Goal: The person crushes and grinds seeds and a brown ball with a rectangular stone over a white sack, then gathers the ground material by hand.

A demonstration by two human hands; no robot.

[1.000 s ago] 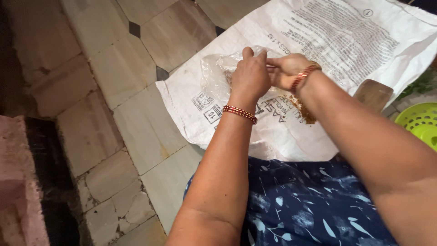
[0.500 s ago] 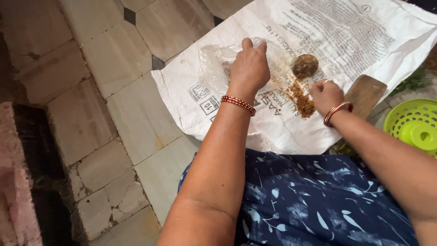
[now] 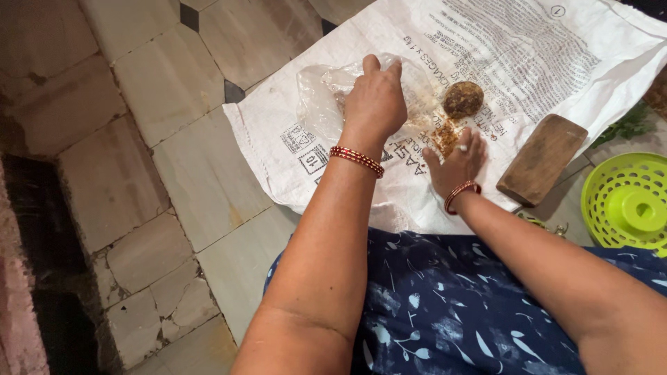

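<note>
- Stone floor tiles (image 3: 174, 160) carry a white printed sack (image 3: 528, 62) spread flat.
- Left hand (image 3: 375, 101) presses, fingers curled, on a clear plastic bag (image 3: 323, 101).
- Right hand (image 3: 455, 163) lies open and flat, touching brown crumbs (image 3: 445, 135) just below a brown ball (image 3: 463, 99).
- Wooden block (image 3: 542, 160) and green basket (image 3: 625, 201) lie to the right.
</note>
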